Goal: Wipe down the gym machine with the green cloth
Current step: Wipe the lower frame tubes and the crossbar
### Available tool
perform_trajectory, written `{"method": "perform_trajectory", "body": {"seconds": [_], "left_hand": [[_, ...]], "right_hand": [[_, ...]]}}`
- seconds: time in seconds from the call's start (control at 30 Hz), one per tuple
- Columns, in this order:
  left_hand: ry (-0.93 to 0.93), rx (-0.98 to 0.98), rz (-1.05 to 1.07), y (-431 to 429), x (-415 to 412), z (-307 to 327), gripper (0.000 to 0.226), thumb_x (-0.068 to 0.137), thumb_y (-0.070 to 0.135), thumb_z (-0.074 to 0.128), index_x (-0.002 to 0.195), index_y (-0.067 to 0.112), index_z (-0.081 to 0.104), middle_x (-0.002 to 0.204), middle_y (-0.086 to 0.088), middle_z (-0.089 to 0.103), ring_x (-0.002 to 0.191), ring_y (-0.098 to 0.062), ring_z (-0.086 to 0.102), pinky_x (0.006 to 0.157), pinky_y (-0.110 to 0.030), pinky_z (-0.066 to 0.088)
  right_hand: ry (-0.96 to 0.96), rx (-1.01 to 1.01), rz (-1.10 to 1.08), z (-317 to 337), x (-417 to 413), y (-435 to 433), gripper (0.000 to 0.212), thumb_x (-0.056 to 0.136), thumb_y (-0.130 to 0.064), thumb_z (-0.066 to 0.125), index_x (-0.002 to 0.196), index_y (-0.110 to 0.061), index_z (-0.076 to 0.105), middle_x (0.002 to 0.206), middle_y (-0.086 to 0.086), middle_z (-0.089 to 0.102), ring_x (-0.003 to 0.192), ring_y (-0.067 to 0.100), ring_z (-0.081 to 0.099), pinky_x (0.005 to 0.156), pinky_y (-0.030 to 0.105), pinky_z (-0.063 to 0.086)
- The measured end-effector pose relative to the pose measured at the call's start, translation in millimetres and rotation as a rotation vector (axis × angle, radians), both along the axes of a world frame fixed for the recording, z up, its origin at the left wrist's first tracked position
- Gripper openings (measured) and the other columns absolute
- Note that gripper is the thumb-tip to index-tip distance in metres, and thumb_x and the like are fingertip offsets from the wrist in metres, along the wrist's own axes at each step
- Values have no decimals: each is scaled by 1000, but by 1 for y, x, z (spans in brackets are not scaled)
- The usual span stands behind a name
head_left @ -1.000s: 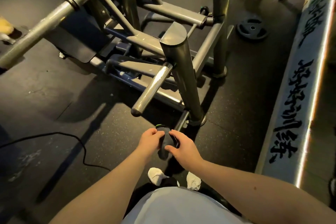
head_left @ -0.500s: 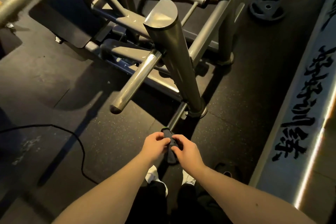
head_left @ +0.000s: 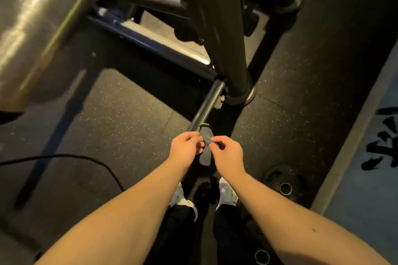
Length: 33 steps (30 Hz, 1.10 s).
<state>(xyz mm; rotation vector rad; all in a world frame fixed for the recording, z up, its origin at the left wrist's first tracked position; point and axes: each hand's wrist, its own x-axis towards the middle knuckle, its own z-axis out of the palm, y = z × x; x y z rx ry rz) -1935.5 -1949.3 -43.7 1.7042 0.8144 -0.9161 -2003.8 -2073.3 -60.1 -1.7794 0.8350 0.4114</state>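
The cloth [head_left: 206, 148] looks dark grey in this light, with a bright green edge at its top. It hangs folded between my two hands, low over the rubber floor. My left hand [head_left: 187, 146] pinches its left side and my right hand [head_left: 227, 153] pinches its right side. The cloth's green edge sits against the near end of a thin dark bar [head_left: 207, 105] that juts from the foot of the grey gym machine's upright post [head_left: 228, 34]. A thick shiny steel tube [head_left: 36, 28] of the machine crosses the upper left, blurred.
A black cable [head_left: 71, 158] curves over the speckled floor at left. Weight plates [head_left: 284, 180] lie on the floor at right, beside a pale raised ledge [head_left: 353, 146] with black lettering. My white shoes [head_left: 226, 194] stand just below my hands.
The view has dropped closer to the machine's base, and the steel tube now looms large at upper left. Both hands still hold the cloth, now near the thin bar's end.
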Motion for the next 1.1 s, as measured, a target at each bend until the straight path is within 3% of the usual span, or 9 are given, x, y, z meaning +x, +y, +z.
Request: {"method": "perform_trajectory", "body": {"seconds": [0.07,0.2,0.33,0.53,0.63,0.73,0.87,0.93,1.1], "left_hand": [[-34,148,-96,4,7,-34,17,97,14,63,108,4,72,98,-16,73,88,-31,68,83,-41,57],[83,429,-342,16,27,-105,41,105,28,48,134,2,59,134,-15,60,124,-34,56,97,-33,40],[-26,539,-368,25,32,-159,24,100,21,57,113,9,72,116,-18,71,109,-36,66,85,-35,46],[-228,272,-320,54,9,-190,21,102,27,61,119,16,62,107,-5,70,95,-26,67,84,-38,52],[-163,123,-292,64,8,-195,23,102,34,60,126,33,59,114,-6,73,95,-23,68,94,-42,54],[-52,114,-451,73,10,-191,24,103,50,52,126,52,47,109,9,72,96,-13,69,85,-29,51],[-78,-6,-264,72,11,-193,21,102,28,61,122,35,57,117,0,71,94,-12,70,81,-20,54],[-52,-28,-254,72,10,-196,17,103,26,60,118,33,61,118,-5,72,99,-20,72,87,-29,54],[11,33,-320,76,15,-192,9,101,37,61,94,31,62,114,-13,72,107,-34,70,102,-50,53]], "right_hand": [[-24,-53,7,-32,14,-10,20,94,-18,68,113,-18,73,99,-5,71,87,6,62,75,11,46],[-67,-173,92,-91,50,-29,20,98,-21,62,117,-20,69,98,0,69,82,16,64,70,27,50],[-169,-336,194,-136,98,-33,23,97,-24,62,119,-23,69,120,5,60,101,23,61,89,41,52],[-268,-608,442,-171,110,6,19,98,-21,59,108,-16,74,126,5,51,119,28,42,104,38,43],[-239,-532,381,-177,81,37,19,100,-23,57,112,-19,72,126,1,47,116,23,40,98,24,37],[-229,-369,412,-181,51,57,16,96,-17,65,109,-16,74,129,3,47,118,21,38,103,27,42],[-236,-411,515,-175,74,40,21,100,-24,59,116,-21,72,130,2,44,123,21,34,103,26,40],[-237,-585,432,-175,116,15,21,101,-25,57,117,-23,72,132,2,45,127,25,37,103,24,35],[-126,-887,557,-181,170,-8,23,93,-22,65,114,-20,73,139,4,50,138,36,33,105,53,46]]}}
